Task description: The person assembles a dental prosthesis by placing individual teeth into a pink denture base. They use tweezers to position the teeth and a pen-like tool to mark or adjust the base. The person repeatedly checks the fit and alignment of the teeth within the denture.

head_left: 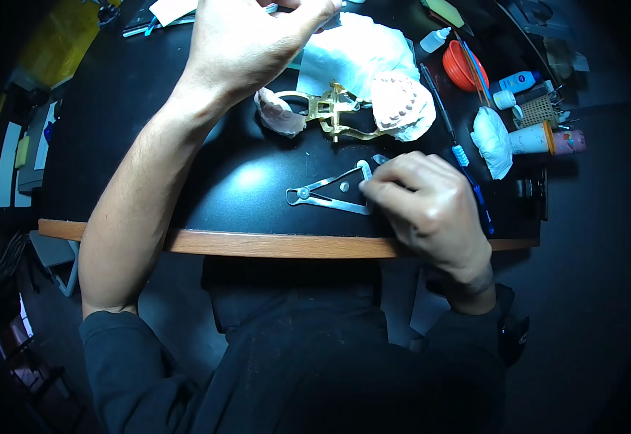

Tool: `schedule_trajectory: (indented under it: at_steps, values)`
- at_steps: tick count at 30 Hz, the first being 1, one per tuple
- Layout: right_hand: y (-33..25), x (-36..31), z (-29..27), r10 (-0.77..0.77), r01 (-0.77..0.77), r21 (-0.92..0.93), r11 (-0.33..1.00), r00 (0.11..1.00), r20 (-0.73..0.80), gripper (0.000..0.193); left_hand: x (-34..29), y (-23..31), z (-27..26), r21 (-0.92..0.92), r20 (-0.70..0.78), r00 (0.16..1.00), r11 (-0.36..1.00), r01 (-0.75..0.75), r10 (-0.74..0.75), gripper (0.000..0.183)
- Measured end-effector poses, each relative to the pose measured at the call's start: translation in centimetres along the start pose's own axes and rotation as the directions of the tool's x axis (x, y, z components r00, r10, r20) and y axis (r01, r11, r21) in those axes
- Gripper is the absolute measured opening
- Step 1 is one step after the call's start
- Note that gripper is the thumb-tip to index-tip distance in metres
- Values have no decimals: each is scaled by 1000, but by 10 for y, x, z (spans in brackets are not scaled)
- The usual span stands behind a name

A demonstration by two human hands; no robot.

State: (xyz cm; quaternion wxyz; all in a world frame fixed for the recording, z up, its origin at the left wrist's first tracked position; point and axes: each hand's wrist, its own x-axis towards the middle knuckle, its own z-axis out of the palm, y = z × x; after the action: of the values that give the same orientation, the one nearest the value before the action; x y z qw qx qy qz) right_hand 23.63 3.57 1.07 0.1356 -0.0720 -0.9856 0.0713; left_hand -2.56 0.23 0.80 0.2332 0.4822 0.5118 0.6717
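Note:
My left hand [254, 47] reaches to the far edge of the view with its fingers curled. Something small and pale shows between them, partly cut off. My right hand [431, 206] is closed low over the near right of the table. Its fingertips meet by the right end of a metal caliper [322, 191]; whether they hold anything is hidden. A tiny pale piece [344, 186] lies between the caliper's legs. A leaf-shaped metal tip [380, 159] pokes out beside my knuckles. Beyond sits a brass articulator [335, 112] opened out, bearing plaster dental casts, one left [279, 114] and one right [401, 105].
White tissue [359, 54] lies behind the articulator. To the right are a dropper bottle [435, 40], a red rubber bowl [463, 66], a blue-handled brush [461, 155], crumpled tissue [490, 143] and a bur block [537, 111]. A wooden edge [279, 244] borders the black table.

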Motion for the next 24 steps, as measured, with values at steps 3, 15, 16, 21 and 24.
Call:
schedule_trajectory:
  at_steps: [3,15,16,21,24]
  values:
    - [1,5,9,-41,43,-28,999,997,72,16,1,-4,-2,46,21,999,998,-42,41,42]
    - [7,27,9,-137,147,-20,989,958,252,6,18,-36,-17,-233,76,997,972,28,-10,42]
    - [6,28,9,-130,136,-5,991,955,266,6,19,-38,-19,-272,76,997,961,43,-23,43]
    - [1,25,7,-59,60,8,998,934,352,10,17,-27,-15,-379,113,990,917,123,-86,42]
    - [-4,27,1,-13,1,32,1000,918,397,11,14,-22,-14,-417,150,984,896,155,-100,43]
